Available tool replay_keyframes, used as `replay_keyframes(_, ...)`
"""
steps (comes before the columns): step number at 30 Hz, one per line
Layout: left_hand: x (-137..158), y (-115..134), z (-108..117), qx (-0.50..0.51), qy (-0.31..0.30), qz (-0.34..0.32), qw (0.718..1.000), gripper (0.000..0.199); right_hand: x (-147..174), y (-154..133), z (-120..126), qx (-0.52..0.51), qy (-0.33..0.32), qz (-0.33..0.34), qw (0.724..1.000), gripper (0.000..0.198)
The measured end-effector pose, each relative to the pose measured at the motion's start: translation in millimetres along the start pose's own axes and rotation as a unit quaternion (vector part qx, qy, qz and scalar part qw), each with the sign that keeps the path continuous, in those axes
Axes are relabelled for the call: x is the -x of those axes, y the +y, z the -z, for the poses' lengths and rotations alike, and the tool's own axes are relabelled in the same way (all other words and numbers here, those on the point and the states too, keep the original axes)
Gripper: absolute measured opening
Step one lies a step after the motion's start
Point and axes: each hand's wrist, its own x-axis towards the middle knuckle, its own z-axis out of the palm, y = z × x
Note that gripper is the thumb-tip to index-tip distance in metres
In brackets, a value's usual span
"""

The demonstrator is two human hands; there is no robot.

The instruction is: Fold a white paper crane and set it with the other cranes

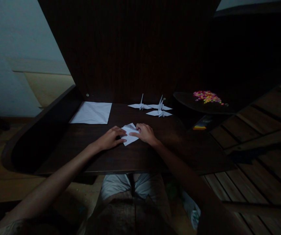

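A small folded piece of white paper [130, 138] lies on the dark wooden desk, creased, with one flap raised at its top. My left hand [111, 137] is at its left edge, fingertips and thumb gripping the paper. From the right, my right hand [144, 133] holds it with curled fingers, the thumb stretched across its surface. Beyond my hands stand three white paper cranes, a left one [141, 106], a front one [160, 113] and one partly hidden behind [166, 107]. A larger creased white sheet [91, 112] lies flat at the back left.
On a corner shelf [184, 98] at the right sits a pile of small colourful pieces [207, 97]. Below it is a box-like item with an orange edge [199, 128]. A raised side panel [39, 130] bounds the desk on the left. Wooden slats [248, 182] show at the right.
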Motion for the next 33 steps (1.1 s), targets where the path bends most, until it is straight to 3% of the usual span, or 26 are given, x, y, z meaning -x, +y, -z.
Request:
replay_keyframes(14, 3.7, -10.3, -2.7, 0.009, -0.024, -0.051, 0.998, 0.028, -0.4, -2.5, 5.4, -0.002, -0.02, -0.023, 1.0, 0.041)
replay_keyframes(26, 5.7, -10.9, -8.5, 0.005, -0.01, -0.049, 0.999, 0.029, 0.1, -3.8, 3.9, -0.016, -0.007, -0.02, 1.0, 0.039)
replay_keyframes(28, 4.7, -10.4, -8.0, 0.023, 0.01, -0.036, 0.999, 0.028, -0.2, -0.5, 2.4, -0.029, 0.001, -0.015, 0.999, 0.038)
replay_keyframes(33, -0.9, -8.4, -5.7, 0.04, 0.131, 0.055, 0.989, 0.033, -3.9, 11.5, -2.4, -0.077, 0.009, 0.043, 0.996, 0.029)
